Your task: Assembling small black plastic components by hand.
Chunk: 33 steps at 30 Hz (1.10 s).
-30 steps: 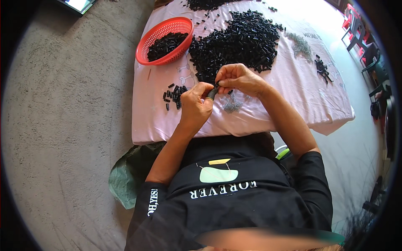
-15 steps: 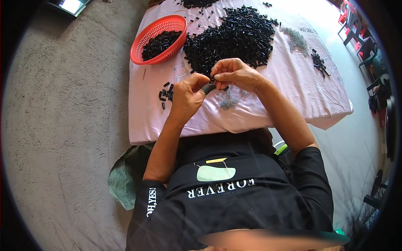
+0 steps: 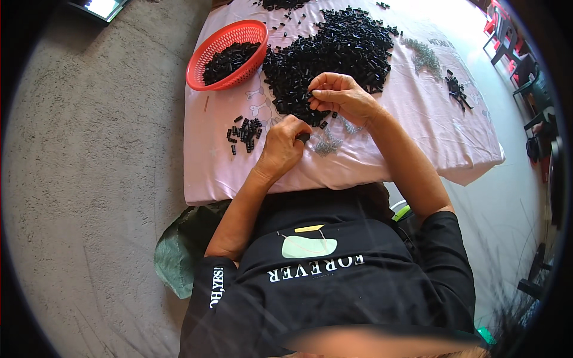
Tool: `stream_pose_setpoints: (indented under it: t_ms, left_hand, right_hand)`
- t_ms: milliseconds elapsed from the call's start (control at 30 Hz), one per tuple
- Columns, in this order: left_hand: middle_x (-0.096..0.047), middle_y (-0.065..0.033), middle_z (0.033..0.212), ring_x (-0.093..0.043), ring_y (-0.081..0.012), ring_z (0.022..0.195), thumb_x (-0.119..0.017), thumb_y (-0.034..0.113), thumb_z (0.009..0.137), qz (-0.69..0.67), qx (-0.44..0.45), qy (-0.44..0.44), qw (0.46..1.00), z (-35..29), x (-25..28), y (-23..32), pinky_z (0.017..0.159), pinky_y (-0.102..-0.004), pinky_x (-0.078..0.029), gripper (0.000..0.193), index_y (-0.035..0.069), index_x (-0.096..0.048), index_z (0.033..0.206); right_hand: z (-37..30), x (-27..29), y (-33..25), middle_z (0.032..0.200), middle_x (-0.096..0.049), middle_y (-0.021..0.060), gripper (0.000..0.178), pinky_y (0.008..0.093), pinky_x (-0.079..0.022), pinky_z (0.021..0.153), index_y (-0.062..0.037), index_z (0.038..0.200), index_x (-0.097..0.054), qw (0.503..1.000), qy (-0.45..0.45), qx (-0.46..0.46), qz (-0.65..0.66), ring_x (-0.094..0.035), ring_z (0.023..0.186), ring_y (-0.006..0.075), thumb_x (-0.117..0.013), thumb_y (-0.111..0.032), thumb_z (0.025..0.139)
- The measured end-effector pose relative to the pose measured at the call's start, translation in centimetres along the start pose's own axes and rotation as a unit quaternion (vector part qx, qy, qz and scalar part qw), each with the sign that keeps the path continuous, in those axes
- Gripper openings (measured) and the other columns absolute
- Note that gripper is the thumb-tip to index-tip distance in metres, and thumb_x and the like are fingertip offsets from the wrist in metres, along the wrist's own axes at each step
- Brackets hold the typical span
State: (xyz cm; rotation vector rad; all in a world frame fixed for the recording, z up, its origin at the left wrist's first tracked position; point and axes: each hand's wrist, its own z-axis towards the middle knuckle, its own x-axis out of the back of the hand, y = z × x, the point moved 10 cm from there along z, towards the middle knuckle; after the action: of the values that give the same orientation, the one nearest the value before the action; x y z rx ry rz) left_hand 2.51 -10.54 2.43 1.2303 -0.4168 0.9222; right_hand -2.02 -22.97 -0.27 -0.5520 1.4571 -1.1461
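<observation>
My left hand [image 3: 283, 147] is curled closed low over the near part of the table, with a dark cover on one fingertip. Whatever its fingers hold, if anything, is hidden. Higher and to the right, my right hand [image 3: 346, 100] pinches a small black piece [image 3: 311, 94] between thumb and fingers, in front of a big heap of small black plastic pieces [image 3: 334, 53]. Left of my left hand lies a loose group of the same black pieces [image 3: 243, 132]. A little pile of thin, shiny metal bits, perhaps springs [image 3: 326, 144], rests between my hands and the near edge.
A red plastic basket [image 3: 253, 70] partly filled with black pieces stands at the left. The table wears a pink cloth [image 3: 209, 173]. Farther right are more metal bits [image 3: 425, 59] and some slender black parts [image 3: 457, 92]. Chairs [image 3: 507, 42] line the right side.
My hands were together and have come apart. The left moved down and curled inward; the right shifted slightly up and right. The loose group at left shows more fully.
</observation>
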Motion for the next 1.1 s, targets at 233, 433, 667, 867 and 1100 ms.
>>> stream_pose_setpoints:
  t_ms: [233, 433, 667, 867, 1100]
  left_hand:
    - [-0.063, -0.0160, 0.084, -0.064, -0.0354, 0.078, -0.058, -0.005, 0.072, 0.025, 0.022, 0.002, 0.999, 0.0, -0.7, -0.3, 0.071, -0.0413, -0.052, 0.016, 0.001, -0.066, 0.084]
    - [-0.065, -0.0138, 0.085, -0.066, -0.0262, 0.073, -0.060, -0.004, 0.075, -0.016, 0.055, 0.026, 0.998, 0.0, 1.7, -0.1, 0.067, -0.0347, -0.053, 0.017, 0.001, -0.068, 0.089]
    - [-0.066, -0.0090, 0.086, -0.064, -0.0167, 0.074, -0.065, 0.001, 0.082, -0.019, 0.000, 0.070, 0.997, 0.1, 2.0, 0.9, 0.068, -0.0286, -0.051, 0.017, 0.001, -0.067, 0.099]
    - [-0.063, -0.0141, 0.080, -0.065, -0.0284, 0.071, -0.063, -0.003, 0.077, 0.001, 0.027, 0.106, 0.994, 0.9, 3.2, 1.8, 0.065, -0.0365, -0.053, 0.021, 0.001, -0.061, 0.098]
    - [-0.064, -0.0206, 0.076, -0.065, -0.0381, 0.072, -0.056, 0.000, 0.081, 0.094, 0.048, 0.105, 0.989, 1.0, 2.8, 1.1, 0.063, -0.0427, -0.050, 0.010, 0.002, -0.060, 0.090]
  right_hand:
    - [-0.3, -0.3, 0.3, 0.089, -0.070, 0.0063, 0.015, 0.0227, -0.057, 0.074, -0.0015, 0.106, -0.063, 1.000, -0.005, -0.016, -0.023, -0.069, 0.080, 0.0105, -0.065, -0.009, 0.093]
    - [-0.4, -0.9, 0.3, 0.088, -0.069, 0.0050, 0.015, 0.0231, -0.057, 0.073, -0.0013, 0.106, -0.064, 0.999, -0.005, -0.024, -0.036, -0.069, 0.079, 0.0107, -0.065, -0.007, 0.092]
    - [-0.3, -1.0, 0.3, 0.089, -0.068, 0.0044, 0.014, 0.0231, -0.057, 0.073, -0.0011, 0.104, -0.065, 0.998, -0.015, -0.011, -0.061, -0.068, 0.079, 0.0104, -0.067, -0.006, 0.091]
    - [-0.3, -1.3, 0.6, 0.089, -0.068, 0.0034, 0.012, 0.0228, -0.056, 0.073, -0.0009, 0.102, -0.066, 0.995, -0.021, -0.015, -0.100, -0.067, 0.077, 0.0086, -0.066, -0.004, 0.090]
    - [-0.1, -1.4, 1.3, 0.088, -0.069, 0.0041, 0.010, 0.0221, -0.056, 0.071, -0.0005, 0.099, -0.066, 0.989, -0.007, -0.034, -0.142, -0.066, 0.075, 0.0082, -0.066, -0.003, 0.090]
